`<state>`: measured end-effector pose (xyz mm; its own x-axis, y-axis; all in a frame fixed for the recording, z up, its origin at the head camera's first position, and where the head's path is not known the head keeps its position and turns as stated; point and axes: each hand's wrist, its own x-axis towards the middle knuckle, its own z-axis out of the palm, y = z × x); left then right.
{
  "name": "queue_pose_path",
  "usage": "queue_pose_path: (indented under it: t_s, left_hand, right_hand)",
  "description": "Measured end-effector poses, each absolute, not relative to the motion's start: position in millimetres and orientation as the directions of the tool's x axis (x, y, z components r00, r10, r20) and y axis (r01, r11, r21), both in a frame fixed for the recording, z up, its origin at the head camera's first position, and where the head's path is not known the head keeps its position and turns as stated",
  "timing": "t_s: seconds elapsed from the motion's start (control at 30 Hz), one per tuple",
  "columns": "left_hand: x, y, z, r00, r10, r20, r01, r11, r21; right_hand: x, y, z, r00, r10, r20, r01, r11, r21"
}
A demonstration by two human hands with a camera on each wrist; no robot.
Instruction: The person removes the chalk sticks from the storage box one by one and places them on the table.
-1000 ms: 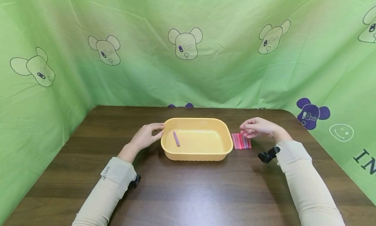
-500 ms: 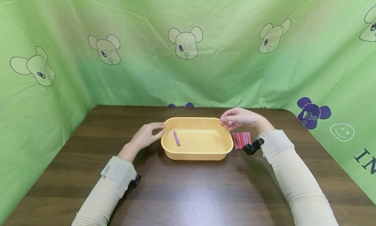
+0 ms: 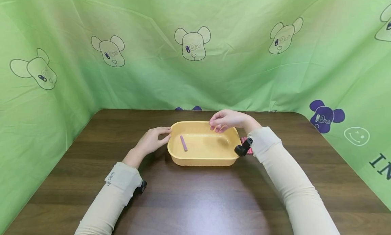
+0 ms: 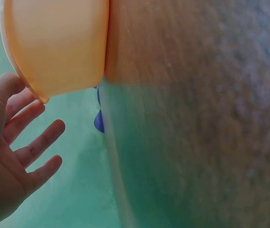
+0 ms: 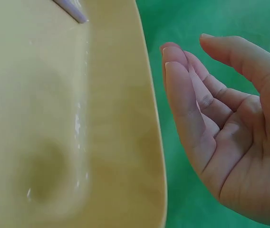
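Observation:
A yellow plastic basin (image 3: 201, 163) stands on the table, with one purple chalk-like stick (image 3: 183, 143) lying inside near its left end. My left hand (image 3: 152, 140) rests at the basin's left end, thumb and forefinger spread and touching the rim; the other fingers are extended in the left wrist view. Above the basin's far right rim hovers my right hand (image 3: 227, 120). Its fingers are loosely bent, the thumb stands apart from them, and nothing lies between them in the right wrist view. Several pink and red sticks (image 3: 250, 151) lie right of the basin, mostly hidden behind the right wrist.
Dark wood table (image 3: 195, 201) spreads around the basin. Green cloth (image 3: 146, 85) with printed bear heads hangs behind it and at both sides. A black wrist camera (image 3: 243, 147) on the right arm overlaps the basin's right end in the head view.
My right hand has moved left from above the row of sticks to over the basin's far right rim. The left hand, the basin and the purple stick stay in place.

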<state>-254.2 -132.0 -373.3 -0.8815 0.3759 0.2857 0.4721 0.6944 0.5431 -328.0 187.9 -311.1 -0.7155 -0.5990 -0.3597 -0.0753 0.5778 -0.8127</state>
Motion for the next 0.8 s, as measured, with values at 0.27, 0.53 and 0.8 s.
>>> queue_pose_path:
  t_s: [0.27, 0.53, 0.8]
  left_hand:
    - [-252, -132, -371, -0.881, 0.380, 0.280, 0.473, 0.706, 0.527]
    - [-253, -132, -372, -0.885, 0.376, 0.276, 0.466, 0.720, 0.515]
    - [-253, -132, -371, -0.886, 0.372, 0.275, 0.463, 0.719, 0.519]
  right_hand:
    - [-334, 168, -317, -0.690, -0.615, -0.382, -0.058, 0.573, -0.818]
    - [-339, 151, -324, -0.668, -0.630, -0.395, -0.050, 0.568, -0.821]
    - [-342, 132, -329, -0.647, -0.645, -0.408, -0.056, 0.573, -0.817]
